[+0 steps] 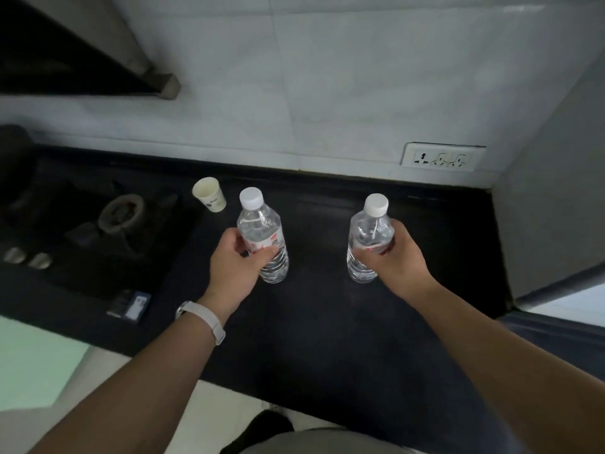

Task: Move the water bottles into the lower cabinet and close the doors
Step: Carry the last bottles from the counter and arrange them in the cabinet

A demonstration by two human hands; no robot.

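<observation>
The left hand [234, 260] grips one water bottle [263, 237] around its middle; the right hand [391, 257] grips the other bottle [368, 239] likewise, both upright over the dark countertop [320, 322]. Beyond the left hand's bottle stands a paper cup [209, 194].

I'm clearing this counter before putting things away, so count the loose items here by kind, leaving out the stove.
Water bottles: 2, one gripped by the left hand, one by the right hand
Paper cup: 1
Small dark box: 1
Total: 4
</observation>
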